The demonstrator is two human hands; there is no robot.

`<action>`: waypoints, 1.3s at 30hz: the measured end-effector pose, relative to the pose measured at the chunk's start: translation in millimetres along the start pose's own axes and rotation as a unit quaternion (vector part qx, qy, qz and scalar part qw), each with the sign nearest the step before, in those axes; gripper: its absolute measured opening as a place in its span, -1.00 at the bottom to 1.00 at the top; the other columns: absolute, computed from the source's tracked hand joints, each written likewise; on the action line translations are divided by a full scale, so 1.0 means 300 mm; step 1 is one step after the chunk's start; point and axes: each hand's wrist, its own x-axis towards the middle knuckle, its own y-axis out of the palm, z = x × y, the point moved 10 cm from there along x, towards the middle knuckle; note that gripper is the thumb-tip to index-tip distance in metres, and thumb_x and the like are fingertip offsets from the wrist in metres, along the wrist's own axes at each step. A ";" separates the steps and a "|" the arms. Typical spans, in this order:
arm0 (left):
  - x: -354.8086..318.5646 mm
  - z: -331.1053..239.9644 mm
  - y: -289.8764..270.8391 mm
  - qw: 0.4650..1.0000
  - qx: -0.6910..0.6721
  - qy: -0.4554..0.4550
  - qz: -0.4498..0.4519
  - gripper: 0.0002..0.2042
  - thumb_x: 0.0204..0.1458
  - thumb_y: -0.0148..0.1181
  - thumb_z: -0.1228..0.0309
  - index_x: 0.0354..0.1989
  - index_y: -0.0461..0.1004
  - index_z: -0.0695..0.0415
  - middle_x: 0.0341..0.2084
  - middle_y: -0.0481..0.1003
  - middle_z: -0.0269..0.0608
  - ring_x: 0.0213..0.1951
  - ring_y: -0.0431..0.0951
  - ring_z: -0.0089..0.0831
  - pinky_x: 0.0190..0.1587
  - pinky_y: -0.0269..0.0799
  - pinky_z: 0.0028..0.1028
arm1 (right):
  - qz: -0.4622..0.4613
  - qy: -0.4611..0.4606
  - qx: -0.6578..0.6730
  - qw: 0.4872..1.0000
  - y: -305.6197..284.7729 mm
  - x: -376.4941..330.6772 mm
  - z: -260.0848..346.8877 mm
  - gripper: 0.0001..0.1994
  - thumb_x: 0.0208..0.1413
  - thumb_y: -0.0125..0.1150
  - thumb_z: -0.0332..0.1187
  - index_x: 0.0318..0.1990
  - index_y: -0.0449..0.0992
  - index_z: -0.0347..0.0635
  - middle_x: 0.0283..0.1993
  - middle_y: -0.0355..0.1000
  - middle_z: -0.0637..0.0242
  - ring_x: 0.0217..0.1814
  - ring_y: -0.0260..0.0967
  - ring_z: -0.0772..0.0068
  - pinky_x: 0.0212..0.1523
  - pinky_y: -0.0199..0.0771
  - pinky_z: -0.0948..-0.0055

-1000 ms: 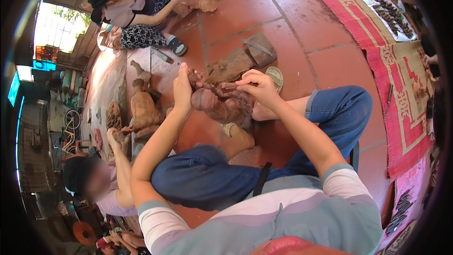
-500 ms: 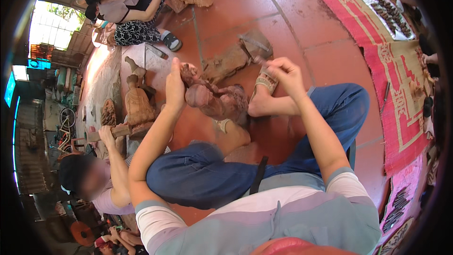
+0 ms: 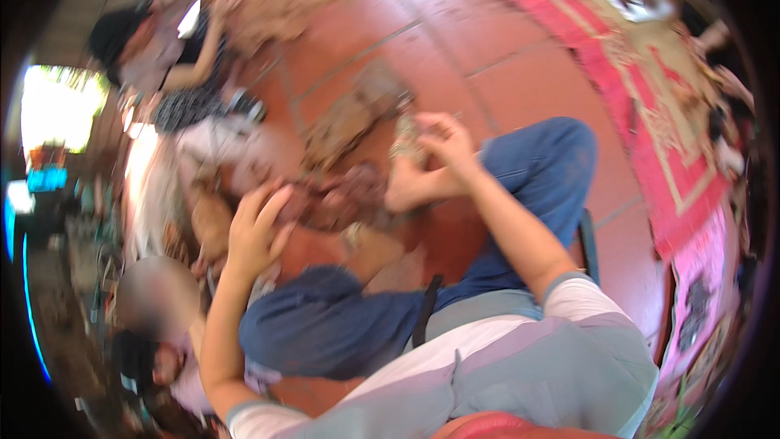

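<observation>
A reddish-brown carved wooden figure (image 3: 337,199) lies on the floor between my feet, blurred by motion. My left hand (image 3: 253,232) is at its left end, fingers spread; whether it touches the wood is hard to tell. My right hand (image 3: 445,142) hovers over my sandalled foot (image 3: 406,167), right of the figure, its thumb and fingers drawn together. Something thin may be pinched there, but blur hides it. Beyond the figure lies a rough wooden block (image 3: 345,122).
A red and tan mat (image 3: 642,114) runs along the right side. At the upper left a person (image 3: 154,57) sits by a large wood carving (image 3: 272,8). Another person (image 3: 166,366) is close on my left, near a pale carved figure (image 3: 211,219). Red tiles (image 3: 520,73) cover the floor.
The whole view has swung and blurred. My left hand has come down from the figure's upper left, its fingers now spread. My right hand has moved left with its fingers still drawn together.
</observation>
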 end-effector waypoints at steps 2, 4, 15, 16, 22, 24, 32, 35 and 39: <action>0.008 0.016 0.010 0.996 -0.073 -0.044 -0.040 -0.52 -0.16 0.23 0.49 0.03 0.36 0.18 -0.04 0.37 0.00 -0.04 0.40 -0.05 0.01 0.32 -0.29 | 0.012 -0.008 -0.027 1.000 -0.044 0.018 -0.050 -0.62 -0.08 0.24 -0.61 -0.03 0.45 -0.23 -0.10 0.44 0.33 -0.08 0.37 0.56 -0.08 0.42 0.54; 0.004 0.030 0.024 0.983 -0.139 -0.095 -0.066 -0.64 -0.10 0.19 0.50 -0.07 0.38 0.21 -0.16 0.41 -0.02 -0.13 0.43 -0.06 -0.06 0.34 -0.32 | -0.039 0.102 0.110 0.988 -0.073 -0.007 -0.110 -0.60 -0.03 0.16 -0.64 0.03 0.37 -0.28 -0.14 0.44 0.26 -0.17 0.41 0.52 -0.19 0.45 0.50; 0.016 0.095 0.054 0.948 -0.183 -0.211 -0.152 -0.69 0.18 -0.12 0.35 -0.43 0.49 0.29 -0.57 0.48 -0.16 -0.51 0.45 -0.43 -0.38 0.35 -0.49 | 0.002 0.129 0.089 0.988 -0.006 -0.049 -0.120 -0.64 -0.03 0.14 -0.62 -0.02 0.38 -0.22 -0.27 0.41 0.35 -0.30 0.35 0.58 -0.32 0.37 0.59; -0.001 0.102 0.042 0.946 -0.178 -0.219 -0.158 -0.68 0.19 -0.13 0.34 -0.43 0.50 0.29 -0.58 0.48 -0.17 -0.52 0.45 -0.42 -0.38 0.35 -0.48 | 0.006 0.132 0.085 0.988 0.015 -0.046 -0.119 -0.64 -0.04 0.14 -0.63 -0.03 0.38 -0.19 -0.33 0.40 0.37 -0.35 0.34 0.59 -0.35 0.36 0.58; 0.013 0.136 0.078 0.945 -0.204 -0.216 -0.138 -0.67 0.21 -0.16 0.31 -0.33 0.50 0.28 -0.45 0.51 -0.17 -0.37 0.48 -0.39 -0.25 0.37 -0.46 | 0.021 0.069 0.035 0.997 -0.018 -0.017 -0.135 -0.66 -0.08 0.16 -0.64 -0.08 0.42 -0.23 -0.32 0.43 0.39 -0.42 0.32 0.63 -0.51 0.30 0.63; -0.038 0.144 0.035 0.938 -0.189 -0.248 -0.154 -0.68 0.20 -0.15 0.31 -0.33 0.50 0.28 -0.45 0.51 -0.16 -0.37 0.48 -0.36 -0.25 0.37 -0.44 | 0.013 0.078 0.022 0.997 0.035 -0.035 -0.080 -0.66 -0.09 0.15 -0.65 -0.08 0.41 -0.26 -0.36 0.41 0.37 -0.46 0.33 0.60 -0.56 0.27 0.61; -0.086 0.119 -0.045 0.917 -0.129 -0.325 -0.193 -0.70 0.15 -0.10 0.32 -0.36 0.50 0.29 -0.48 0.49 -0.10 -0.35 0.47 -0.27 -0.22 0.36 -0.35 | 0.035 0.065 0.036 0.997 0.027 -0.031 -0.161 -0.68 -0.05 0.14 -0.62 -0.07 0.39 -0.29 -0.38 0.42 0.26 -0.44 0.36 0.54 -0.52 0.33 0.56; -0.075 0.092 -0.087 0.909 -0.097 -0.331 -0.235 -0.71 0.13 -0.08 0.32 -0.37 0.50 0.29 -0.48 0.49 -0.08 -0.34 0.46 -0.24 -0.21 0.36 -0.32 | 0.040 0.070 0.028 0.996 0.031 -0.055 -0.108 -0.68 -0.04 0.13 -0.61 -0.07 0.38 -0.29 -0.35 0.43 0.27 -0.40 0.36 0.56 -0.49 0.35 0.56; -0.023 -0.003 -0.162 0.894 -0.034 -0.315 -0.318 -0.72 0.10 -0.06 0.33 -0.38 0.50 0.29 -0.49 0.48 -0.06 -0.33 0.46 -0.19 -0.19 0.36 -0.28 | 0.033 0.068 -0.007 0.997 0.024 -0.065 -0.084 -0.69 -0.02 0.11 -0.62 -0.06 0.37 -0.29 -0.35 0.42 0.28 -0.39 0.35 0.56 -0.47 0.35 0.56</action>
